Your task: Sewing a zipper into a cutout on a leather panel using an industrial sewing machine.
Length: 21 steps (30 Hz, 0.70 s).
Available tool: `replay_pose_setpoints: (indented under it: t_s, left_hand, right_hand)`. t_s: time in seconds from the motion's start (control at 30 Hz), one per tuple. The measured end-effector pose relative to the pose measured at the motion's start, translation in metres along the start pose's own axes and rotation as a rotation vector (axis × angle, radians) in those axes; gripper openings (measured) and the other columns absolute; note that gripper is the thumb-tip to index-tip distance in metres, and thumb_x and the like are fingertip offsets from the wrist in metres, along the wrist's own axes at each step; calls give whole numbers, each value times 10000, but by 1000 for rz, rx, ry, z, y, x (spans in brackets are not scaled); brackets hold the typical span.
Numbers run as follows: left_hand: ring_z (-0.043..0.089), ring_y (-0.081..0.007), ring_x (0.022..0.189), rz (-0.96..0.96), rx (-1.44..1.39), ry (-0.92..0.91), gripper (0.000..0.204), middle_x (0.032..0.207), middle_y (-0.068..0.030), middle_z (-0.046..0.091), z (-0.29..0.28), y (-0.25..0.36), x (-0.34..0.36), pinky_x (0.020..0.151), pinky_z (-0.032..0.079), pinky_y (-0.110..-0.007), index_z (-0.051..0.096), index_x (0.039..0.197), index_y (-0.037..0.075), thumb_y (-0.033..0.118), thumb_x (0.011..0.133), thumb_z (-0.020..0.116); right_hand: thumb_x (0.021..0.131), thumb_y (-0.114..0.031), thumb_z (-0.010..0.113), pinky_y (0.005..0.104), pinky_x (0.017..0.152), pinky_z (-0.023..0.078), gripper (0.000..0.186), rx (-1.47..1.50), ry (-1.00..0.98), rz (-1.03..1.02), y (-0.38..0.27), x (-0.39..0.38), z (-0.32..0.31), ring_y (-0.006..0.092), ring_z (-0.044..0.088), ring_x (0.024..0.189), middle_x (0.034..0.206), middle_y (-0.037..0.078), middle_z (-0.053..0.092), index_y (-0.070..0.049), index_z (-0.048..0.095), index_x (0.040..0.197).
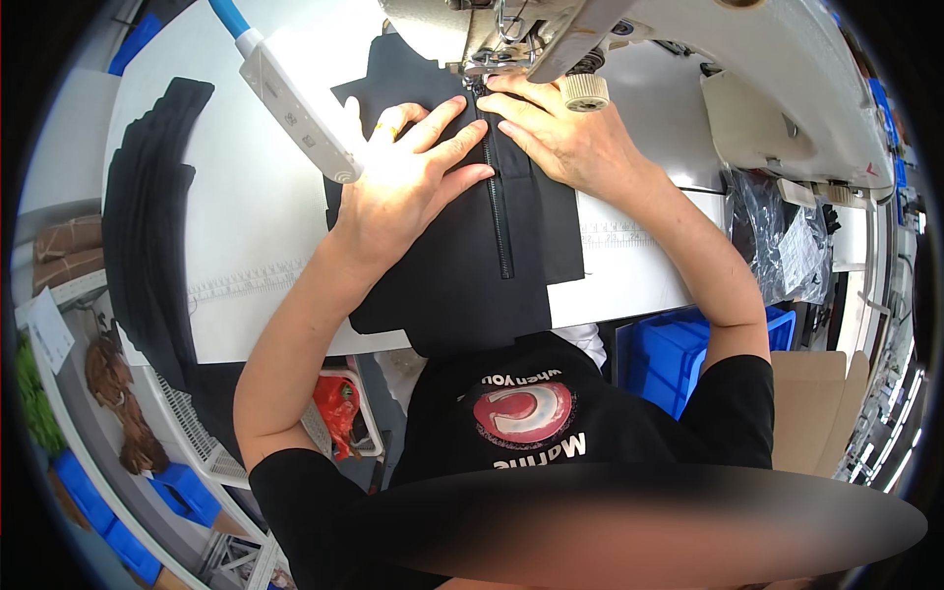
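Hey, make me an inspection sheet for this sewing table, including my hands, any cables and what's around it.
Surface: white table with printed ruler markings.
Work items: dark fabric with a zipper running lengthwise, its top end under the head of the sewing machine.
Clutter: stack of dark fabric pieces at left; clear plastic bag at right.
Hands: left hand spread on the fabric, thumb at the zipper; right hand, fingers extended, near the needle area.
Cables: blue cord or flexible neck, cannot tell which, on a white stick-shaped device.
Surroundings: blue bin and cardboard at right.
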<state>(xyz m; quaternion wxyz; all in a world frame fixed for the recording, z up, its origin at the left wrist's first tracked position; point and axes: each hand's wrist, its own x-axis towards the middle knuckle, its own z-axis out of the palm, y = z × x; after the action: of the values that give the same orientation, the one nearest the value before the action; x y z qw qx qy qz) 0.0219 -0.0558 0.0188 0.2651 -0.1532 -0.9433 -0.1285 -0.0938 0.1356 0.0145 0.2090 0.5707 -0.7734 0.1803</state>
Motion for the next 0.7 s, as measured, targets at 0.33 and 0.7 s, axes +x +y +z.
replay_pose_setpoints:
  t_s: [0.33,0.7]
  left_hand:
    - [587,-192,1015,-34,13,-47,502,1232,28,647,7,-11,0,1007,313,-562,705,1132,184,457,714,755]
    - [594,-206,1039,-25,85,-23,494,1197,34,660,10,-15,0,1009,310,-599,698,1134,209,477,721,742]
  right_hand:
    - [832,-221,680,337,792,487,225,12,-14,32,5,5,2,208,588,931,1087,11,662,-134,714,1037]
    - [836,-187,673,320,768,484,166,22,15,19,7,8,6,203,581,880,1049,4,656,-132,729,983]
